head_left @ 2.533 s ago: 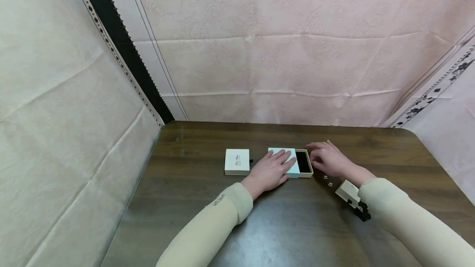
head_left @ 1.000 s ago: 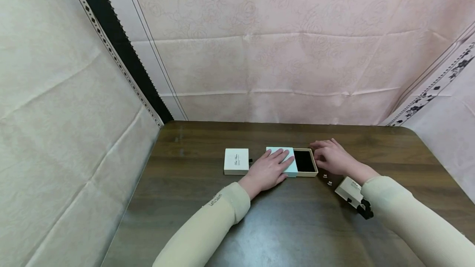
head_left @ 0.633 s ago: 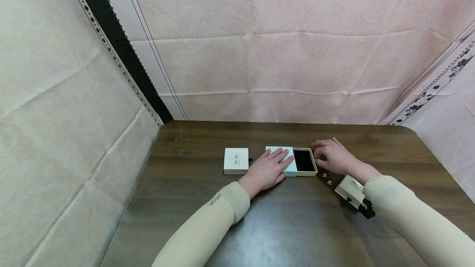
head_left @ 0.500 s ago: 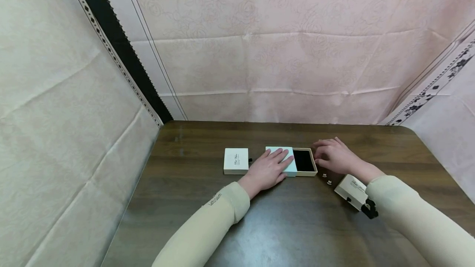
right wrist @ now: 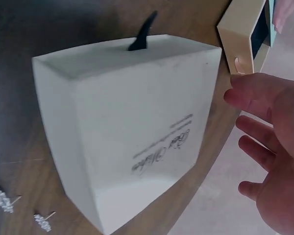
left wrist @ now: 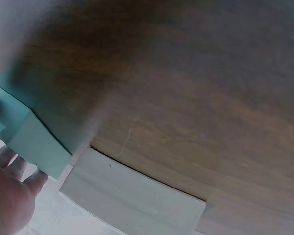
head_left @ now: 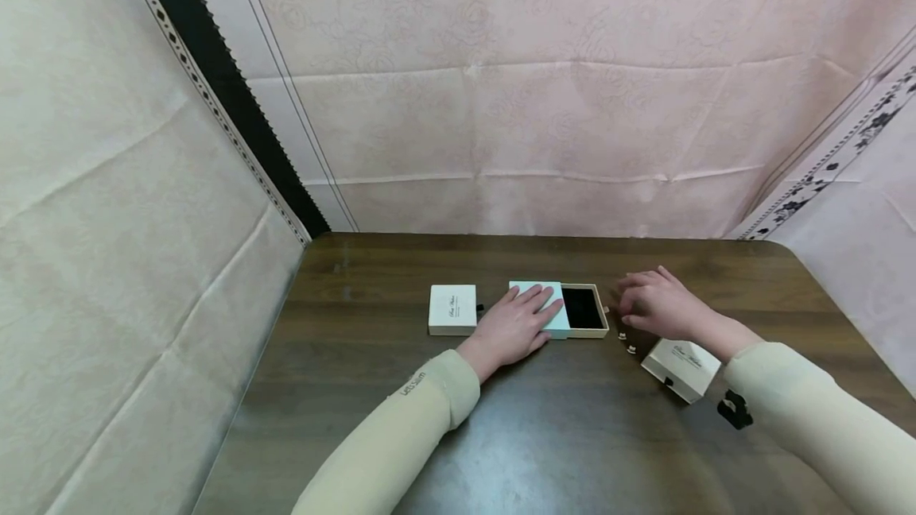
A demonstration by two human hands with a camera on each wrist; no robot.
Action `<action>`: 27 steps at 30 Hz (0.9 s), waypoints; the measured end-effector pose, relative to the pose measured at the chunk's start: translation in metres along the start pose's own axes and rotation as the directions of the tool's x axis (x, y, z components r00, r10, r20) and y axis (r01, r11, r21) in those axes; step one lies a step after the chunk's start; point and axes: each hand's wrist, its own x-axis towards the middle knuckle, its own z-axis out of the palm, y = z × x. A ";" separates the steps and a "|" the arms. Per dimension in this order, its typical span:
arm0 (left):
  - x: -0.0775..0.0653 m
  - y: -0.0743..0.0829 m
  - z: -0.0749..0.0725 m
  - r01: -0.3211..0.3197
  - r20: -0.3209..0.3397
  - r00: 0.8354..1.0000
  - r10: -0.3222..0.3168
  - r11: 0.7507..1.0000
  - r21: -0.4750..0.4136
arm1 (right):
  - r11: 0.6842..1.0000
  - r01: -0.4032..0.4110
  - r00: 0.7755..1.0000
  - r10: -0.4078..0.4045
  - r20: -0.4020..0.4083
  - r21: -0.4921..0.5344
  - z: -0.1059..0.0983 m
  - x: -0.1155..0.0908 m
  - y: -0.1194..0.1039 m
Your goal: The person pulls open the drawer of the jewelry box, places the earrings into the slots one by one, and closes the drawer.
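Note:
My left hand [head_left: 506, 330] lies with straight fingers on the light blue sleeve [head_left: 556, 316] of a drawer box; the same sleeve [left wrist: 36, 142] shows at the left of the left wrist view. Out of its right side stands the cream drawer [head_left: 589, 333], pulled partly out, with a black lining and a small ribbon tab [head_left: 607, 309]. Just right of that tab, my right hand [head_left: 661, 304] hovers with loosely bent fingers, holding nothing. Two small sparkling stud earrings [right wrist: 42, 222] lie on the table near the right hand.
One white box [head_left: 452, 310] with a black tab sits left of the blue one. Another white box [head_left: 682, 368], printed with script, stands under my right wrist. A black device [head_left: 734, 410] is at the right forearm. Behind the wooden table [head_left: 429, 261] hang pale cloths.
The cream drawer has slid further right out of the blue sleeve. After that, my right hand has come away from its tab, to the right. My left hand has stayed on the sleeve.

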 end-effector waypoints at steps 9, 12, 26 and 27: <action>-0.001 0.000 -0.003 0.006 0.014 1.000 -0.006 1.000 -0.007 | 1.000 0.000 1.000 -0.001 0.020 0.008 0.009 -0.010 -0.003; -0.001 0.000 -0.003 0.004 0.011 1.000 -0.004 1.000 -0.007 | 1.000 0.000 1.000 0.000 0.029 0.006 0.011 -0.011 -0.005; -0.001 0.000 -0.001 0.000 0.011 1.000 0.000 1.000 -0.010 | 0.998 0.056 0.998 -0.056 -0.031 0.000 0.019 -0.012 -0.004; -0.001 0.000 -0.001 0.000 0.012 1.000 0.000 1.000 -0.007 | 0.999 0.053 0.998 -0.053 -0.024 -0.001 0.020 -0.011 -0.005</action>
